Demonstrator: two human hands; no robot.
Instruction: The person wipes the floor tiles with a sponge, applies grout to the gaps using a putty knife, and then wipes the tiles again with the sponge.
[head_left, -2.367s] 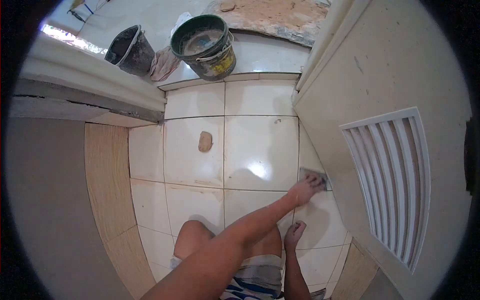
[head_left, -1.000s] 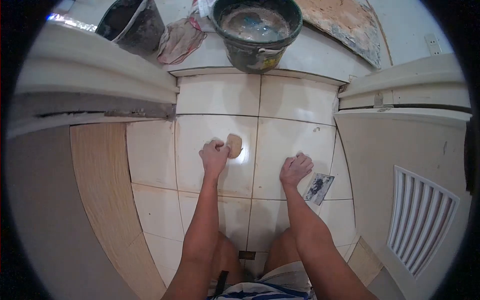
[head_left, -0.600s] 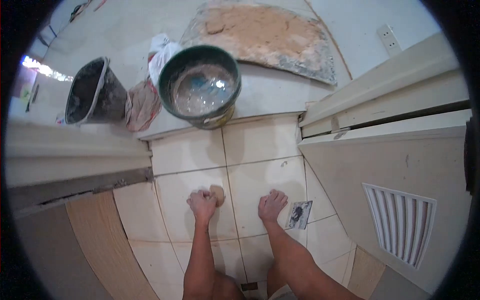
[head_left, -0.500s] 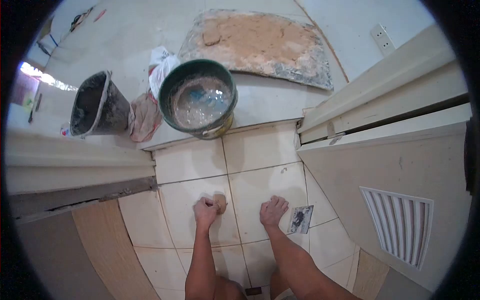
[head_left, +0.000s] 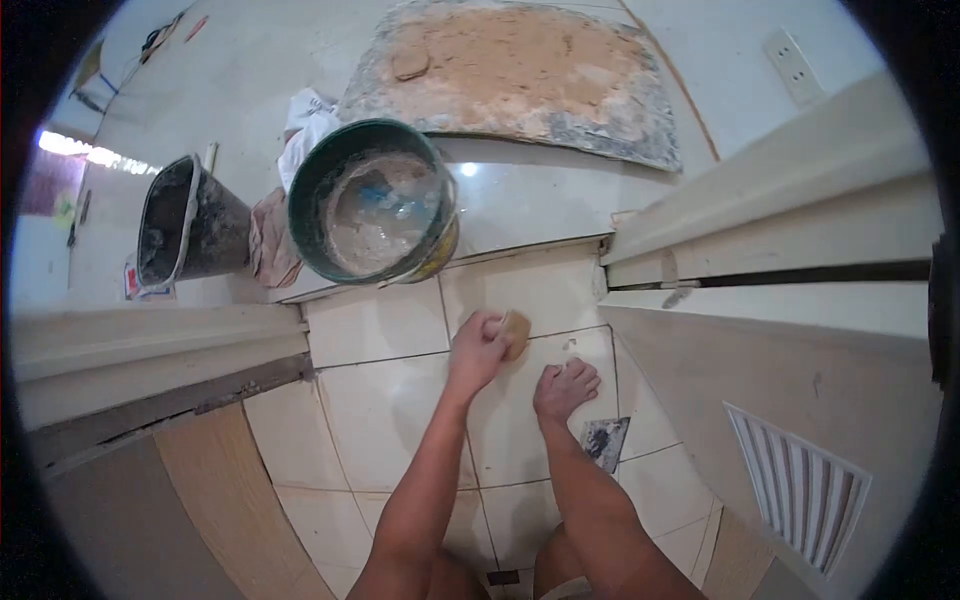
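Observation:
My left hand [head_left: 478, 350] is closed around a tan sponge [head_left: 516, 335], which rests against the cream floor tiles [head_left: 400, 400] near a grout line. Leaning on the tiles to its right is my right hand [head_left: 567, 388], fingers apart and a little bent, with nothing visible in it. Just below that hand lies a flat, stained rectangular plate [head_left: 606, 442], partly hidden by my right forearm. Beyond both hands, a green bucket [head_left: 300, 215] with cloudy water in it stands on the raised step.
A dark, dirty bucket [head_left: 215, 230] and a crumpled cloth [head_left: 272, 238] are at the left. A board [head_left: 655, 135] spread with brown, mortar-like material lies past the step [head_left: 530, 205]. At the right stands a door [head_left: 760, 350] with a vent [head_left: 800, 485]; a door frame [head_left: 160, 335] borders the left.
My left hand has moved right and forward across the tiles with the sponge. My right hand has shifted slightly forward and right, its fingers more bent. The view has moved a little.

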